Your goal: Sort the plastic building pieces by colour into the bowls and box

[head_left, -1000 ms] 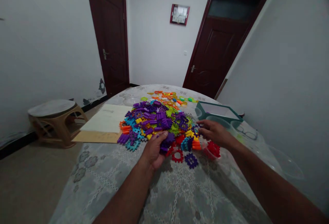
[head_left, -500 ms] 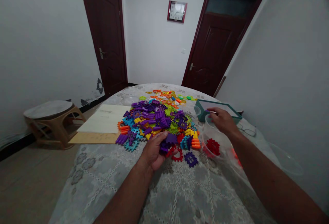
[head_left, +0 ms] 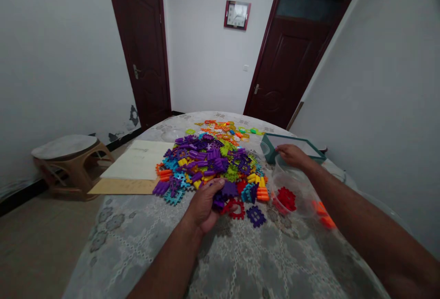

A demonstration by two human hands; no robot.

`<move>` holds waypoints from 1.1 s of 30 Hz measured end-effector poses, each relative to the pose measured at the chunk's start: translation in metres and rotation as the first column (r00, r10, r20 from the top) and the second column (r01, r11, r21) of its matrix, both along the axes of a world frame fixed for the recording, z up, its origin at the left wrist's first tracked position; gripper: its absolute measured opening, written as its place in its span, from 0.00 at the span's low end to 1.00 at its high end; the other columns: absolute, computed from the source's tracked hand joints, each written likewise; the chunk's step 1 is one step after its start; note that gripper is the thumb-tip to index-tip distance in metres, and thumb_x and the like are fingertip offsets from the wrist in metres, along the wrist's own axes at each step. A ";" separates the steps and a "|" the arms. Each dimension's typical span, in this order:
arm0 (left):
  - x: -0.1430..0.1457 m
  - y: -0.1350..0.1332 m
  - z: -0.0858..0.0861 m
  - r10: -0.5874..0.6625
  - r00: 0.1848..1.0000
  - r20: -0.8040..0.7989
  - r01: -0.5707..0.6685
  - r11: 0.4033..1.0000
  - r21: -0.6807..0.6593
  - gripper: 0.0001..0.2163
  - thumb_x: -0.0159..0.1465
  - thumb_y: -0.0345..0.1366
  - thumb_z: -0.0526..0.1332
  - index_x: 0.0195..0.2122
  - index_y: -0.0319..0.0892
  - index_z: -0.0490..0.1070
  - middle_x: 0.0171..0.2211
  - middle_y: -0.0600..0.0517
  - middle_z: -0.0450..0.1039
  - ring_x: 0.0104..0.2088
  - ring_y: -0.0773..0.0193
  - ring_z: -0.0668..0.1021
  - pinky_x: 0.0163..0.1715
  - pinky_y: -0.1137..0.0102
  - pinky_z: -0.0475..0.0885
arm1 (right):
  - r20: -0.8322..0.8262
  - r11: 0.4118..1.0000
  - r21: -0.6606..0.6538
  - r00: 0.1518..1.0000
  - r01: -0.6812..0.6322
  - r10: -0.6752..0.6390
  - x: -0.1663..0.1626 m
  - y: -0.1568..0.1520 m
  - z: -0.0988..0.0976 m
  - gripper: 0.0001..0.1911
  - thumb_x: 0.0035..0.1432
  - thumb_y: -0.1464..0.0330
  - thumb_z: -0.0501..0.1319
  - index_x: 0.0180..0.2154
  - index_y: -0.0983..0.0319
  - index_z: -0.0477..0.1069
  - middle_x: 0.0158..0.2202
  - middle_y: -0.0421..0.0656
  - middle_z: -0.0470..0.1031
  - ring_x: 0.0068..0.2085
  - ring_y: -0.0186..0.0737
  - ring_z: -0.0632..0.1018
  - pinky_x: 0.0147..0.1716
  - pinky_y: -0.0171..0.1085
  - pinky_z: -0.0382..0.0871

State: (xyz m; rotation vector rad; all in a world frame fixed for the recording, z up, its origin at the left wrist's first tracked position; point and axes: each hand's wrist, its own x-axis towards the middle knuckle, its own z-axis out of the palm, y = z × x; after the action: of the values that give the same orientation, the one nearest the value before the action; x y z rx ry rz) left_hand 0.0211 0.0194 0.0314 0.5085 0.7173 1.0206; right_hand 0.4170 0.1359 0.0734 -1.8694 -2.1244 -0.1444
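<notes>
My left hand [head_left: 205, 205] is closed around purple plastic building pieces [head_left: 228, 190] at the near edge of a large heap of toothed building pieces [head_left: 206, 157]. Beside its fingertips lies a red toothed ring piece [head_left: 237, 209], with a dark purple square piece [head_left: 256, 215] to the right. My right hand [head_left: 291, 156] is reached out over the clear tubs, its fingers pinched at the near-left edge of a green-rimmed box [head_left: 270, 150]. Whatever is in that pinch is too small to make out. A clear plastic tub [head_left: 275, 182] holds red pieces [head_left: 286, 198].
Orange pieces [head_left: 323, 214] show beneath my right forearm. White paper [head_left: 137, 159] and a brown envelope-like sheet [head_left: 123, 186] lie left of the heap. Orange and green pieces [head_left: 223, 129] are scattered farther back. A stool [head_left: 74, 166] stands left of the cloth-covered table [head_left: 144, 244].
My right hand has shifted slightly, and the small purple bit seen at its fingertips before is no longer visible. My left hand stays about where it was, still holding the purple pieces.
</notes>
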 end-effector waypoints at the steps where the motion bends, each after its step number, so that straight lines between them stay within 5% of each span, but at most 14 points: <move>1: 0.000 0.000 0.000 0.002 1.000 -0.001 -0.002 1.000 0.001 0.10 0.61 0.35 0.71 0.42 0.40 0.76 0.33 0.49 0.78 0.30 0.59 0.81 0.27 0.60 0.83 | 0.002 1.000 -0.022 1.000 0.002 -0.002 0.001 0.005 -0.003 0.16 0.57 0.75 0.59 0.40 0.62 0.85 0.45 0.48 0.86 0.48 0.45 0.84 0.52 0.36 0.73; 13: 0.001 -0.001 0.002 -0.017 1.000 0.019 0.017 1.000 -0.009 0.10 0.61 0.34 0.72 0.42 0.39 0.77 0.33 0.50 0.77 0.30 0.60 0.80 0.27 0.63 0.82 | 0.051 0.996 -0.069 0.997 0.058 -0.054 -0.005 0.026 -0.020 0.17 0.57 0.75 0.58 0.40 0.62 0.85 0.47 0.48 0.85 0.48 0.47 0.83 0.51 0.37 0.73; 22: -0.001 0.000 0.001 -0.004 0.999 0.047 0.005 1.000 -0.024 0.10 0.59 0.34 0.73 0.40 0.40 0.75 0.33 0.49 0.79 0.29 0.59 0.81 0.29 0.59 0.83 | 0.026 0.999 -0.025 0.999 0.030 -0.029 -0.028 0.009 0.004 0.15 0.57 0.74 0.60 0.41 0.63 0.84 0.47 0.52 0.85 0.50 0.52 0.83 0.52 0.41 0.74; 25: -0.001 0.001 0.000 -0.001 0.999 0.054 0.003 1.000 -0.029 0.10 0.60 0.34 0.72 0.41 0.40 0.75 0.33 0.49 0.79 0.29 0.59 0.81 0.28 0.60 0.83 | 0.014 1.000 0.017 1.000 -0.021 0.021 -0.056 -0.015 0.023 0.16 0.60 0.72 0.60 0.47 0.64 0.83 0.52 0.54 0.83 0.53 0.54 0.82 0.56 0.46 0.73; 28: -0.001 0.000 0.001 -0.010 0.997 0.072 0.011 1.000 -0.013 0.09 0.62 0.34 0.70 0.41 0.39 0.76 0.33 0.48 0.80 0.29 0.58 0.81 0.26 0.62 0.82 | -0.062 0.967 -0.001 0.965 -0.254 0.254 -0.105 -0.061 0.034 0.17 0.69 0.66 0.58 0.54 0.59 0.78 0.53 0.50 0.82 0.53 0.49 0.82 0.55 0.47 0.75; 30: 0.000 -0.001 0.002 -0.024 0.996 0.083 0.024 1.000 0.003 0.09 0.62 0.35 0.70 0.41 0.39 0.76 0.34 0.47 0.80 0.28 0.58 0.81 0.25 0.63 0.81 | -0.172 0.888 -0.022 0.877 -0.459 0.449 -0.143 -0.098 0.031 0.18 0.72 0.62 0.57 0.60 0.54 0.73 0.57 0.46 0.79 0.55 0.46 0.81 0.56 0.47 0.76; 33: 0.002 -0.001 0.002 -0.003 0.992 0.128 0.002 1.000 0.010 0.08 0.61 0.35 0.70 0.39 0.38 0.77 0.33 0.47 0.80 0.29 0.60 0.81 0.27 0.68 0.79 | -0.237 0.819 0.008 0.794 -0.574 0.560 -0.188 -0.139 0.011 0.22 0.71 0.60 0.61 0.64 0.52 0.68 0.62 0.47 0.76 0.60 0.47 0.78 0.61 0.50 0.73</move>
State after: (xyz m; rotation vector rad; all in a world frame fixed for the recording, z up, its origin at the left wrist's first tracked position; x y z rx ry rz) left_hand 0.0232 0.0189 0.0335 0.4481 0.5977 1.0453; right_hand 0.2289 -0.0032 0.0845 -1.1204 -2.4298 0.2674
